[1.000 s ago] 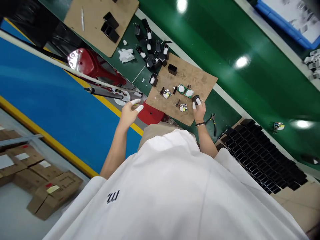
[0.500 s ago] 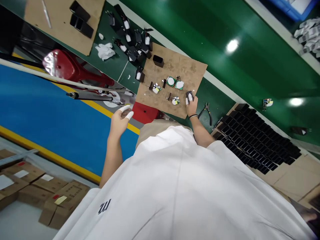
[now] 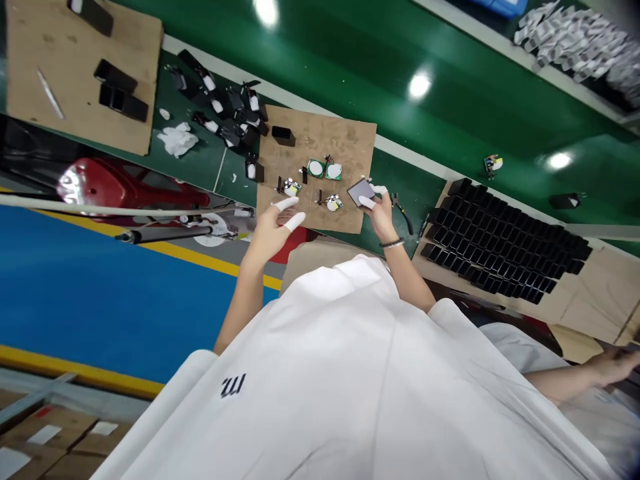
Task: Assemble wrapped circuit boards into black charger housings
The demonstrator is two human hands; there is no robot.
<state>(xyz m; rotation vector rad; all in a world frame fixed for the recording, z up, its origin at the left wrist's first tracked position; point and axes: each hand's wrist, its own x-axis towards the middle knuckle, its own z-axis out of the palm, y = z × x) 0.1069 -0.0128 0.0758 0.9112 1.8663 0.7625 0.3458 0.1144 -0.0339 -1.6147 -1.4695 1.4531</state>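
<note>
The right hand (image 3: 381,213) pinches a dark case (image 3: 360,191) at the right-hand edge of the cardboard sheet (image 3: 353,143); the left hand (image 3: 271,231) is bare of objects, fingers parted. Probably light, stiff, slightly slippery; opposite sides offer the surest hold.

I'm holding a dark grey, square-faced box-shaped case (image 3: 359,191), looks like plastic. Broad flat face up, turned skew, gripped along its right side. It's over the right edge of the brown board sheet (image 3: 353,143), toward the near right corner; can't tell if it's touching. Small populated circuit board (image 3: 292,187) with white and yellow parts, nearest my other side: lies by the sheet's left edge, toward the near left corner, too small for detail.
</note>
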